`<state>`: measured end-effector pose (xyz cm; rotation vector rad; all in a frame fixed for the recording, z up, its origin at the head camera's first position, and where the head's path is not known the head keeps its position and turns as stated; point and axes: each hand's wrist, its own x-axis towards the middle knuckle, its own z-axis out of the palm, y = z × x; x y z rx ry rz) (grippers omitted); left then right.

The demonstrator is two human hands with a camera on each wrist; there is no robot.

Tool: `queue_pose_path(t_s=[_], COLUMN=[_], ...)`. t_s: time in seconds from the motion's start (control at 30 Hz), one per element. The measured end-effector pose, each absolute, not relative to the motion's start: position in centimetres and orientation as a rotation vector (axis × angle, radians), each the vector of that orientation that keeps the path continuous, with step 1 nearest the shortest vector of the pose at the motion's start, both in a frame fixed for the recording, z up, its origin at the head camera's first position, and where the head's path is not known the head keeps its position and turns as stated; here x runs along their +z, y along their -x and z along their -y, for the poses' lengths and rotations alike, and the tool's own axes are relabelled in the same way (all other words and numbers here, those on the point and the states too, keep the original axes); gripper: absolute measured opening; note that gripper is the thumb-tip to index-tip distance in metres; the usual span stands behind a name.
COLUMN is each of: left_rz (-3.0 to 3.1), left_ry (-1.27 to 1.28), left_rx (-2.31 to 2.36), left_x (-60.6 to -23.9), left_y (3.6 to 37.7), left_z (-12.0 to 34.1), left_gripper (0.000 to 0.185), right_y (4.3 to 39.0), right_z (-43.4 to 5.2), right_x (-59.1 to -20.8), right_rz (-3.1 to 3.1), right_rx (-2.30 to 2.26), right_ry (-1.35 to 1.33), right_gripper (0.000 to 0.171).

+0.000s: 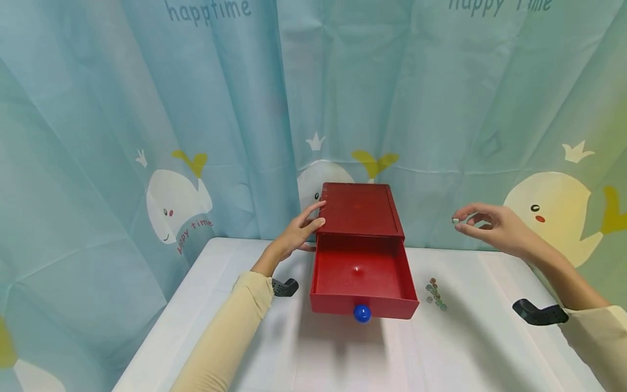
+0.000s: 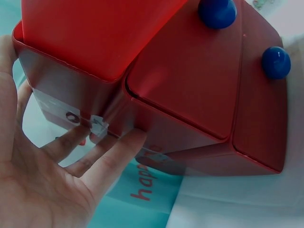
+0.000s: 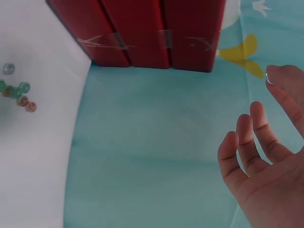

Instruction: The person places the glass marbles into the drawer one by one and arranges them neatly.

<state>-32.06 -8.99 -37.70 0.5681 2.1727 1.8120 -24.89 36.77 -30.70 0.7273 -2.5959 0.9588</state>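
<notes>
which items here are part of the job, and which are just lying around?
In use:
left hand flat against the red box
open drawer with blue knob
right hand pinching a small bead
bead pile on the table

Lying about:
whale curtain
</notes>
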Motion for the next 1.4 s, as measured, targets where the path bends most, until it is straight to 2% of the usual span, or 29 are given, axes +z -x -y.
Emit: queue_pose_path(t_s=[0.27,0.67,1.17,1.4], left_rz=[-2.18,-2.182,-2.187,-2.182], left_ry=[-0.568,-0.591,-0.576,-0.585], left_rx=[1.805,1.804,1.806,1.807], left_x=[-37.8,-37.8,-37.8,-37.7], left_y=[32.2,32.1,32.1,32.0], left_z=[9.0,9.0,9.0,9.0], left_gripper=[0.059,0.06,0.059,0.059], right_y=[24.8,24.9,26.0,26.4], right_z=[-35.8,-35.0,-32.6,-30.7], right_x=[-29.3,-28.4,-25.7,-24.2], right_rz=[2.61,2.637,2.642,2.712], right_rx=[1.011,0.978,0.943,0.927], right_ry=[-0.613,-0.608,-0.897,-0.986], right_gripper=[0.018,0.017,0.023,0.021])
